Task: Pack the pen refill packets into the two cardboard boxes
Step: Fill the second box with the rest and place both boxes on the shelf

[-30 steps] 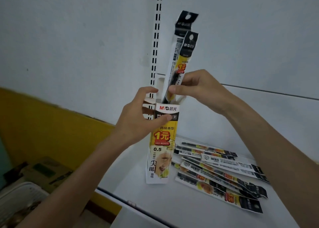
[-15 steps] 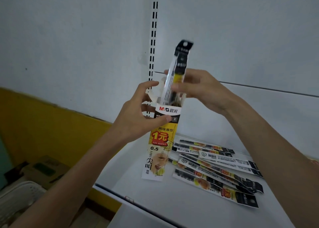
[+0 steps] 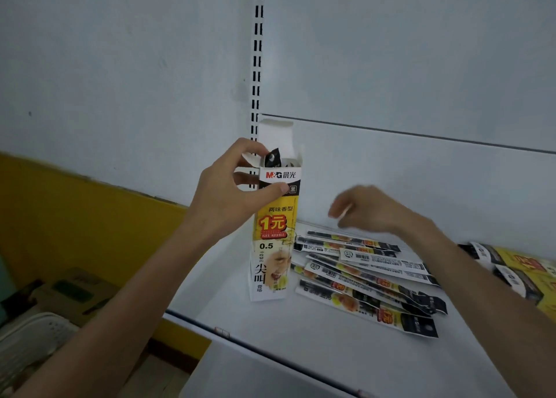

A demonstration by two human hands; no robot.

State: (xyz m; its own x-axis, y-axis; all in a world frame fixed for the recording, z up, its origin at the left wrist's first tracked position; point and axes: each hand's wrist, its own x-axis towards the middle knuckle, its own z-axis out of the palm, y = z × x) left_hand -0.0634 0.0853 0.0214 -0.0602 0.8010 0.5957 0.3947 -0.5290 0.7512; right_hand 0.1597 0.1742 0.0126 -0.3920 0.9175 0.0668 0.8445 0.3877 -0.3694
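Head view: my left hand (image 3: 228, 199) grips the upright box (image 3: 275, 247); my right hand (image 3: 370, 208), fingers (image 3: 346, 202) relaxed and empty, hovers above the packets (image 3: 367, 277).

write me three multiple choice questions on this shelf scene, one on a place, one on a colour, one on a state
1. Where do the loose refill packets lie?
A. on the shelf, right of the upright box
B. on top of the box
C. on the floor

2. What colour is the band behind "1元" on the box front?
A. green
B. yellow
C. blue

3. How is the box's top?
A. taped shut
B. torn off
C. open, flap standing up

Answers:
1 A, the packets fan out on the shelf beside the box.
2 B, the price sits on yellow.
3 C, the flap stands above the open mouth while the left hand holds the box.
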